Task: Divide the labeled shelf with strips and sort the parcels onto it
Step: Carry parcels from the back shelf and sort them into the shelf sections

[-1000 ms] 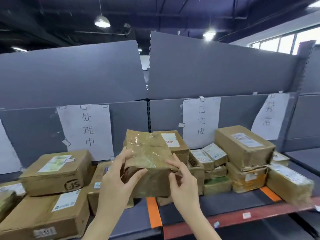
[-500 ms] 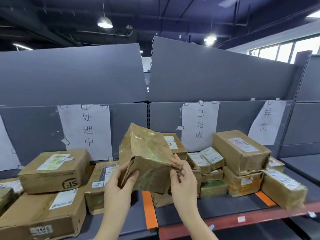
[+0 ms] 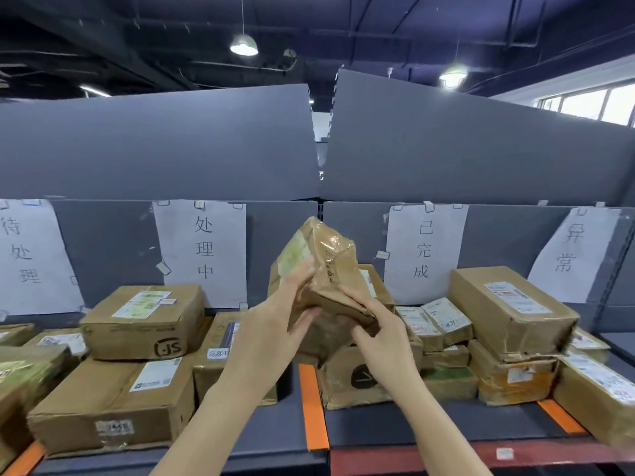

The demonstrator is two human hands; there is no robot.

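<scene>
I hold a crumpled, tape-wrapped brown parcel [image 3: 321, 259] up in front of the shelf, tilted on end. My left hand [image 3: 275, 324] grips its left side with fingers curled over the face. My right hand [image 3: 376, 333] grips its lower right edge from below. The parcel hangs above the middle orange strip [image 3: 312, 407], which lies across the grey shelf [image 3: 429, 424]. Further orange strips lie at the right [image 3: 560, 415] and the far left [image 3: 24, 458]. Four paper labels [image 3: 204, 249] are taped to the back panel.
Stacked cardboard boxes [image 3: 144, 321] fill the shelf section left of the middle strip. More boxes [image 3: 508, 307] are piled to the right of it, one overhanging the front at far right [image 3: 598, 389]. A red rail [image 3: 446, 456] runs along the shelf front.
Both hands have turned the parcel, tipping it more upright and raising it slightly. The view has shifted a little to the left, showing the far-left label.
</scene>
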